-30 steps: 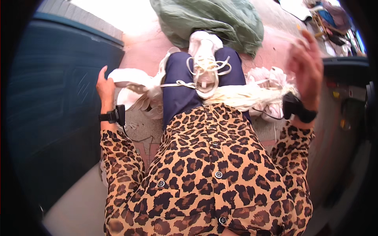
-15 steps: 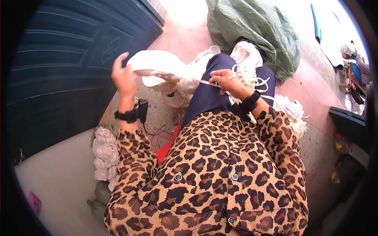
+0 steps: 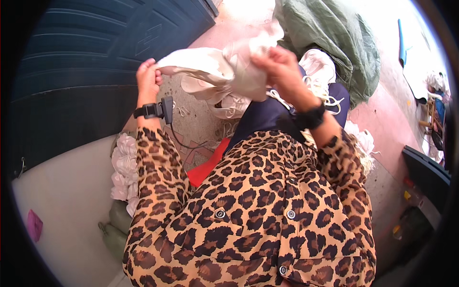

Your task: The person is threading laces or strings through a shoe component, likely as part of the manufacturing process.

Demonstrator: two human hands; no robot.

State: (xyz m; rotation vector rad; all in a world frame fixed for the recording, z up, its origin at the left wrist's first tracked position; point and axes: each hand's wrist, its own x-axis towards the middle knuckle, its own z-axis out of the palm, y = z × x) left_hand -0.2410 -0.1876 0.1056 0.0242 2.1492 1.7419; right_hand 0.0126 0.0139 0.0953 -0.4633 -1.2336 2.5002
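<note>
My left hand [image 3: 149, 79] is closed, pinching one end of a white cloth [image 3: 198, 61] over the floor to the left of my knees. The cloth stretches across to my right hand [image 3: 282, 71], smeared by motion, with its fingers closed on the other side of the cloth. On my dark blue trousers [image 3: 260, 117] lies a bunched white piece [image 3: 319, 67] with loose white cords [image 3: 330, 98]. More crumpled white cloth [image 3: 232, 106] sits beneath the stretched piece, partly hidden by it.
Left of me stands a dark blue panelled door [image 3: 81, 57]. A green sack [image 3: 330, 38] lies beyond my knees. Rolled white cloth [image 3: 125, 167] lies by my left arm, more white bundles [image 3: 361, 138] by my right. A red piece [image 3: 208, 167] is beside my left thigh.
My right hand has left the cords on my lap and risen up and forward onto the white cloth. The cloth is now lifted and stretched between both hands.
</note>
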